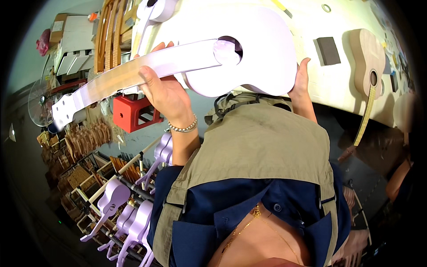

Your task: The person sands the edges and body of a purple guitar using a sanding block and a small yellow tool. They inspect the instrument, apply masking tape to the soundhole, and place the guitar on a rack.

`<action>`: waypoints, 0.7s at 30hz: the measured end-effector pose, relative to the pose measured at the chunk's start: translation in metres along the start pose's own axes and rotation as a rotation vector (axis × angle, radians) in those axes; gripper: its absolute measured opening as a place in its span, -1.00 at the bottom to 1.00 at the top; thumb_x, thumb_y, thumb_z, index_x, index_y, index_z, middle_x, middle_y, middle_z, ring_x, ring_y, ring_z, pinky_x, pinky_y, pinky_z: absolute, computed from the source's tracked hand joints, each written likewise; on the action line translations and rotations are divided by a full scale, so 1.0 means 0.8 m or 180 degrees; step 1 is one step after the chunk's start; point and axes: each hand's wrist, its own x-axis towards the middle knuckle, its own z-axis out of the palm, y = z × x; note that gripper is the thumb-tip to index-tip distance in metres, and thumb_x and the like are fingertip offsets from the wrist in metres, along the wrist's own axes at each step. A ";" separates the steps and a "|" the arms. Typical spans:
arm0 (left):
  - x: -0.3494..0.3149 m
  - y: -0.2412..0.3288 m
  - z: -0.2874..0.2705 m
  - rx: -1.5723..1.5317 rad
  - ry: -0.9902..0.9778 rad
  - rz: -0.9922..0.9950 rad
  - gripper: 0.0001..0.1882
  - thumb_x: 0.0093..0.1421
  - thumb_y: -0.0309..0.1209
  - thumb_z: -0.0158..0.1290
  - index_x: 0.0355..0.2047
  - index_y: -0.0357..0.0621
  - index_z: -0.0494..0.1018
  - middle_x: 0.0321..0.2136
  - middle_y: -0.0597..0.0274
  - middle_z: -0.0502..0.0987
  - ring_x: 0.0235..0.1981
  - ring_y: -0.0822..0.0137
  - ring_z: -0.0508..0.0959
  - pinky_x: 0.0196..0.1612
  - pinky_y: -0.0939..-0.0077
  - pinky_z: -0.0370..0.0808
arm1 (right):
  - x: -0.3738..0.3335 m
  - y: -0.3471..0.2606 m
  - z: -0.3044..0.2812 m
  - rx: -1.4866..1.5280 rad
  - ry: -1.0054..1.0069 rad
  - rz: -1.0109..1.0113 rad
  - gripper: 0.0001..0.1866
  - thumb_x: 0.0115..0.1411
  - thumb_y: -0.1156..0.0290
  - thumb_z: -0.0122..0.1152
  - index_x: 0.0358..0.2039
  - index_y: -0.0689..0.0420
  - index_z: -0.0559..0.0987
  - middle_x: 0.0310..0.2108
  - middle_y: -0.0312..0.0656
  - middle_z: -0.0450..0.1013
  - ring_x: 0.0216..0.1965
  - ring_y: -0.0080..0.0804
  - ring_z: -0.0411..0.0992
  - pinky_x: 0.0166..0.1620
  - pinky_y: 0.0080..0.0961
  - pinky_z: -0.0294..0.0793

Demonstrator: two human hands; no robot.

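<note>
A pale lilac ukulele (262,53) without strings lies face up across my front, its headstock (63,110) to the left and its round body over the table edge. My left hand (167,91) is closed around the neck, thumb on the near side and fingertips showing past the far side. Part of the neck's face looks tan, the rest whitish. A loose-looking pale patch (226,52) partly covers the sound hole. At the body's right end, my right hand (301,80) grips the rim with the thumb up; its other fingers are hidden.
On the cream table (329,86) are a dark block (328,50), a bare wooden ukulele (367,58), a tape roll (326,8) and another lilac ukulele (161,10). A red stool (133,113), a fan (41,100) and a rack of lilac ukuleles (114,196) stand left.
</note>
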 end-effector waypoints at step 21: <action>-0.002 0.021 0.013 0.0275 -0.1053 0.0220 -0.33 0.13 -0.41 -0.03 0.15 -0.24 -0.14 -0.07 -0.23 0.30 0.01 -0.01 0.32 0.09 0.17 0.21 | 0.008 0.006 -0.028 0.0023 -0.0280 0.0081 -0.16 0.18 -0.23 -0.62 0.15 0.29 0.09 0.11 -0.03 0.17 0.12 -0.23 0.17 0.13 -0.34 0.16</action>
